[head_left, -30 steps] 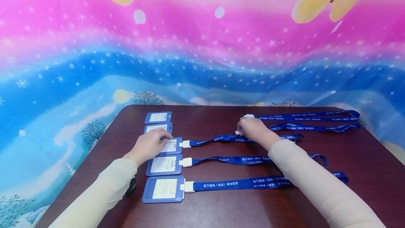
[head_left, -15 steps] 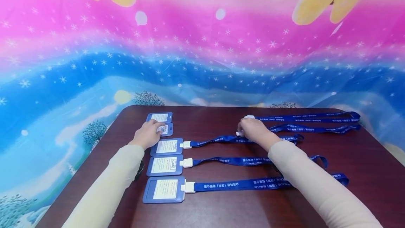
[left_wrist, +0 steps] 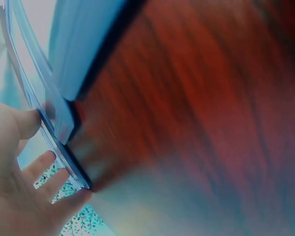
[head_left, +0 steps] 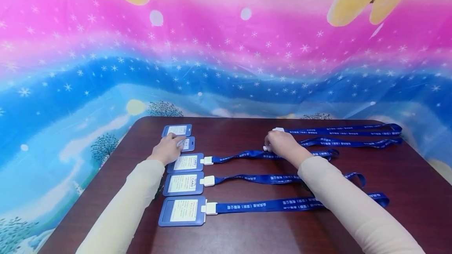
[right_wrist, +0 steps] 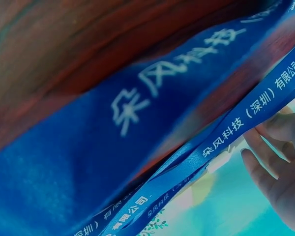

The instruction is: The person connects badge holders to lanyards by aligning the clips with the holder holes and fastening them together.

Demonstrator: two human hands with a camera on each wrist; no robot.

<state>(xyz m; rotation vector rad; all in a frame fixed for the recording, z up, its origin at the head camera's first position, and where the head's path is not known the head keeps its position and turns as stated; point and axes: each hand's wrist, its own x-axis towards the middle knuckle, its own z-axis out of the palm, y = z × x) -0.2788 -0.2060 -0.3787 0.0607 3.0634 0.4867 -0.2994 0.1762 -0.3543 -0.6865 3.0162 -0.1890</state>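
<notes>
Five-row layout aside, my left hand (head_left: 165, 149) grips a blue badge holder (head_left: 190, 143), second from the back in a column at the table's left. The left wrist view shows the thumb and fingers (left_wrist: 33, 167) about that holder's edge (left_wrist: 71, 164). On the right side, my right hand (head_left: 283, 144) pinches the white clip end (head_left: 265, 148) of a blue lanyard (head_left: 347, 143) with white print. Its fingertips are partly hidden behind the hand in the head view. In the right wrist view the fingers (right_wrist: 258, 169) touch the printed strap (right_wrist: 226, 135).
At the back lie a loose badge holder (head_left: 180, 129) and a separate lanyard (head_left: 342, 130). Nearer, three badge holders, such as the front one (head_left: 181, 211), are joined to lanyards by white clips (head_left: 211, 208). A patterned cloth (head_left: 226, 50) hangs behind the dark table (head_left: 254, 230).
My left hand has moved back from the third badge holder to the second, which has shifted slightly right. The right hand has stayed at the lanyard's clip end.
</notes>
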